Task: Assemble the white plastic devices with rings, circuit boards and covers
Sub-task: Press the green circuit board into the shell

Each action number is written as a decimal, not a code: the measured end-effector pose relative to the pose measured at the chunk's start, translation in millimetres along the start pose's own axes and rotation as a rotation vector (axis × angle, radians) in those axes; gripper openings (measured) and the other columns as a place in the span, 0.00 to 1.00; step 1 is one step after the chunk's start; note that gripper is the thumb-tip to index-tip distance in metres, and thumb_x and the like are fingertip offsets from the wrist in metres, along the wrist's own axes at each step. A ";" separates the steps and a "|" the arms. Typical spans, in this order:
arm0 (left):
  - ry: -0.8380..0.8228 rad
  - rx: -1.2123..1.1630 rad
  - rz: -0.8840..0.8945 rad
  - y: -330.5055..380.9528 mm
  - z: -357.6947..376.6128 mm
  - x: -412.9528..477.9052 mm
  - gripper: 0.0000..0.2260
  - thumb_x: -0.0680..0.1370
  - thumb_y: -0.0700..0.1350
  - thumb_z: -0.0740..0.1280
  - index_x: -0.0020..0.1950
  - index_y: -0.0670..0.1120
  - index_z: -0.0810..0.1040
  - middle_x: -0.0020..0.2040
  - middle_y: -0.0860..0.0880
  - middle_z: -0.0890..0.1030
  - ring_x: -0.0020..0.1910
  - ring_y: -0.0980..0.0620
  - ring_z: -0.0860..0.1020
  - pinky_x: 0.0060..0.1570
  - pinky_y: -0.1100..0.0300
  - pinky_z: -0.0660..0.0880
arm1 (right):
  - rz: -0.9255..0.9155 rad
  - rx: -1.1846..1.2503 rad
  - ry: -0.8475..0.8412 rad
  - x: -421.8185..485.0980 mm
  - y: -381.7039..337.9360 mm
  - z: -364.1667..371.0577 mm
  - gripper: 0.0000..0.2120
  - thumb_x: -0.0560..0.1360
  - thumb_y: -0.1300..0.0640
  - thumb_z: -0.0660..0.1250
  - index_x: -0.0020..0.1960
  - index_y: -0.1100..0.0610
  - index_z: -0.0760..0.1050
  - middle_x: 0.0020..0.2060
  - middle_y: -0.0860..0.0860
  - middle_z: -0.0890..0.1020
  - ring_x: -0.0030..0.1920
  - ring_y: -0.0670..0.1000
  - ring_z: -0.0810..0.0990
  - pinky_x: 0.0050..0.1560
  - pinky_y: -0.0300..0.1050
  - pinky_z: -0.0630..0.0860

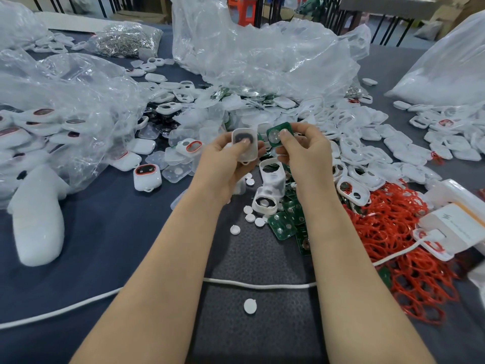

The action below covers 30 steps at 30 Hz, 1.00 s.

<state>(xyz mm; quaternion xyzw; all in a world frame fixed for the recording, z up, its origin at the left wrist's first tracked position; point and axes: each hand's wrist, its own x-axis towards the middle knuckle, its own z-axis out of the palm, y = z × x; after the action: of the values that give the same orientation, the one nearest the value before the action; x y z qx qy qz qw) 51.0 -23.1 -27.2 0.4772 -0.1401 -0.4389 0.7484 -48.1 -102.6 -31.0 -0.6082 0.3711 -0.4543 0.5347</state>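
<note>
Shell (pixel 244 144), white, open side up with a dark round part inside, is held in the air above the middle of the table (pixel 105 232). Left hand (pixel 231 158) grips it, thumb lying across the lower half, fingers curled under. Just right of it, nearly touching, is the green board (pixel 275 134), tilted toward the shell. Right hand (pixel 301 151) pinches the board, thumb tip on its face, fingers behind.

Straight below the hands two more shells (pixel 270 179) lie on the table, one partly on the other. Loose boards (pixel 288 222) are heaped near-right of them. Small white round caps (pixel 249 216) are scattered to their left, with one cap (pixel 249 306) alone nearer, on a dark pad (pixel 252 258).

Red rings (pixel 393 232) in a tangled heap at right. White covers (pixel 367 143) piled far-right of the hands. One device (pixel 147 176) with a red ring fitted sits left of the hands, and more lie inside a clear bag (pixel 65 101) at far left.

Large crumpled bag (pixel 249 53) beyond the hands. Bag of metal rings (pixel 126 39) far left. White cable (pixel 262 285) crosses the near table under both forearms and runs to a white charger (pixel 456 227) at right.
</note>
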 end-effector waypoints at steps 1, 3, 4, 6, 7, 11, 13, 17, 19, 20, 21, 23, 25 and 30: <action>0.003 0.001 -0.012 -1.5 -0.2 0.9 0.08 0.80 0.34 0.62 0.59 0.40 0.73 0.44 0.43 0.83 0.37 0.53 0.84 0.35 0.63 0.80 | -0.006 -0.004 -0.007 -0.3 -0.1 0.2 0.07 0.77 0.59 0.66 0.46 0.47 0.74 0.38 0.49 0.80 0.31 0.39 0.78 0.36 0.34 0.76; 0.010 0.002 -0.025 -3.5 -0.1 1.8 0.08 0.80 0.34 0.62 0.58 0.40 0.73 0.42 0.43 0.83 0.36 0.53 0.83 0.35 0.63 0.80 | -0.015 -0.003 -0.021 -0.6 -0.6 0.2 0.07 0.77 0.59 0.66 0.46 0.46 0.75 0.37 0.48 0.79 0.31 0.39 0.78 0.36 0.34 0.76; 0.011 0.000 -0.027 -4.1 0.2 1.9 0.07 0.80 0.34 0.62 0.57 0.40 0.73 0.42 0.43 0.83 0.35 0.53 0.83 0.36 0.63 0.81 | -0.019 -0.001 -0.026 -0.5 -0.8 0.1 0.08 0.77 0.59 0.66 0.46 0.46 0.75 0.37 0.48 0.79 0.31 0.39 0.78 0.36 0.34 0.76; 0.010 -0.001 -0.028 -4.9 0.8 2.6 0.06 0.80 0.33 0.62 0.55 0.40 0.74 0.41 0.42 0.82 0.33 0.52 0.83 0.35 0.62 0.81 | -0.023 -0.006 -0.032 -0.6 -1.0 0.3 0.08 0.77 0.59 0.66 0.46 0.45 0.75 0.36 0.48 0.78 0.31 0.39 0.78 0.36 0.35 0.76; 0.008 0.002 -0.028 -4.9 1.2 2.9 0.05 0.80 0.33 0.61 0.53 0.40 0.74 0.41 0.42 0.82 0.32 0.53 0.83 0.34 0.63 0.80 | -0.023 -0.010 -0.033 -0.8 -0.8 0.7 0.09 0.77 0.59 0.66 0.46 0.45 0.75 0.36 0.48 0.78 0.31 0.39 0.78 0.36 0.35 0.76; 0.010 -0.001 -0.046 -6.6 2.3 3.8 0.05 0.79 0.33 0.62 0.49 0.40 0.75 0.41 0.41 0.82 0.31 0.52 0.83 0.35 0.61 0.81 | -0.026 -0.014 -0.040 -1.2 -0.8 1.5 0.08 0.77 0.59 0.66 0.46 0.45 0.76 0.36 0.48 0.78 0.31 0.40 0.78 0.35 0.34 0.75; 0.006 -0.017 -0.057 -7.5 1.5 4.9 0.04 0.80 0.33 0.62 0.50 0.40 0.74 0.39 0.42 0.82 0.32 0.52 0.83 0.37 0.60 0.82 | -0.026 -0.007 -0.037 -0.8 -1.3 1.1 0.08 0.77 0.60 0.66 0.46 0.46 0.76 0.36 0.48 0.78 0.31 0.40 0.77 0.34 0.33 0.75; -0.011 0.037 -0.059 -8.4 -0.6 5.6 0.03 0.81 0.36 0.62 0.51 0.41 0.74 0.38 0.45 0.84 0.34 0.53 0.83 0.34 0.60 0.81 | -0.024 -0.006 -0.033 -0.3 -1.4 -0.2 0.08 0.77 0.60 0.66 0.47 0.46 0.76 0.35 0.48 0.77 0.31 0.39 0.77 0.34 0.33 0.75; -0.009 0.051 -0.058 -8.7 -0.3 4.9 0.02 0.81 0.37 0.63 0.51 0.42 0.75 0.41 0.44 0.83 0.35 0.53 0.83 0.34 0.61 0.81 | -0.024 -0.006 -0.033 -0.5 -1.2 -0.4 0.08 0.77 0.60 0.66 0.47 0.46 0.76 0.35 0.48 0.78 0.30 0.38 0.78 0.34 0.32 0.75; -0.004 0.051 -0.057 -8.6 0.0 4.4 0.02 0.81 0.37 0.63 0.51 0.42 0.74 0.42 0.43 0.83 0.35 0.53 0.83 0.33 0.61 0.81 | -0.023 -0.004 -0.033 -0.6 -1.1 -0.5 0.09 0.77 0.60 0.66 0.47 0.46 0.76 0.35 0.48 0.78 0.30 0.38 0.78 0.33 0.32 0.74; 0.002 0.052 -0.054 -8.6 0.9 4.0 0.02 0.81 0.37 0.62 0.52 0.41 0.74 0.42 0.43 0.82 0.34 0.53 0.83 0.32 0.61 0.80 | -0.021 0.001 -0.032 -0.7 -1.0 -0.6 0.09 0.77 0.60 0.66 0.47 0.46 0.76 0.35 0.48 0.77 0.30 0.38 0.78 0.33 0.31 0.74; 0.015 0.076 -0.035 -8.7 2.6 3.6 0.05 0.81 0.36 0.61 0.56 0.39 0.73 0.43 0.42 0.81 0.31 0.54 0.83 0.31 0.62 0.80 | -0.023 0.002 -0.032 -0.5 -0.6 -0.7 0.09 0.77 0.60 0.66 0.47 0.45 0.76 0.36 0.48 0.77 0.30 0.38 0.78 0.33 0.32 0.75; 0.029 0.116 -0.003 -9.2 4.0 3.6 0.07 0.81 0.35 0.60 0.59 0.39 0.72 0.43 0.41 0.81 0.30 0.54 0.82 0.32 0.62 0.81 | -0.030 -0.012 -0.031 -0.3 0.0 -0.5 0.09 0.77 0.59 0.66 0.47 0.45 0.76 0.36 0.47 0.78 0.31 0.38 0.78 0.35 0.33 0.76; 0.051 0.162 0.039 -10.6 5.9 3.2 0.04 0.81 0.35 0.60 0.52 0.41 0.73 0.40 0.43 0.80 0.28 0.54 0.82 0.34 0.62 0.80 | -0.042 -0.024 -0.028 -0.8 0.1 -0.3 0.09 0.77 0.59 0.66 0.46 0.44 0.76 0.35 0.47 0.78 0.31 0.38 0.78 0.38 0.35 0.77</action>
<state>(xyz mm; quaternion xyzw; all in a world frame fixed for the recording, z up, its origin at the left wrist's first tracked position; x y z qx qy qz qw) 43.5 -30.9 -33.8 0.5444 -0.1654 -0.3993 0.7189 -48.7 -101.9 -31.2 -0.6286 0.3561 -0.4523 0.5230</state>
